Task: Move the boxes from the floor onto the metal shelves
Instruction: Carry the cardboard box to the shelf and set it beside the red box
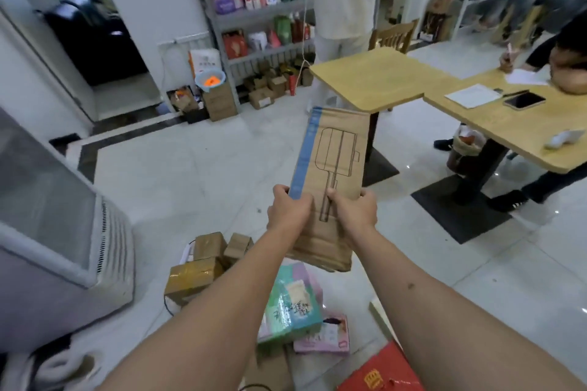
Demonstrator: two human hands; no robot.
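Gripping a long flat cardboard box (pixel 330 168) by its near half, the left hand (pixel 287 211) clamps the blue-striped left edge while the right hand (pixel 354 211) closes on the right edge, thumb laid across the printed outline drawing on the box face. Both hands sit close together, with only the width of the box between them, and the box is held up in the air, tilted away from the person over the white tiled floor (pixel 206 174). Below the forearms more boxes lie on the floor: a cluster of taped brown cartons (pixel 197 276), a pastel green and pink box (pixel 293 301) leaning on a flat pink box (pixel 328 338), and a red box (pixel 382 373) at the bottom edge. A grey metal shelf unit (pixel 254 14) stocked with packaged goods stands against the far wall, well apart from the held box, with small cartons (pixel 265 90) around its foot. Two wooden worktops (pixel 374 78) stand to the right; a phone (pixel 524 101) and papers (pixel 473 94) lie on the nearer one.
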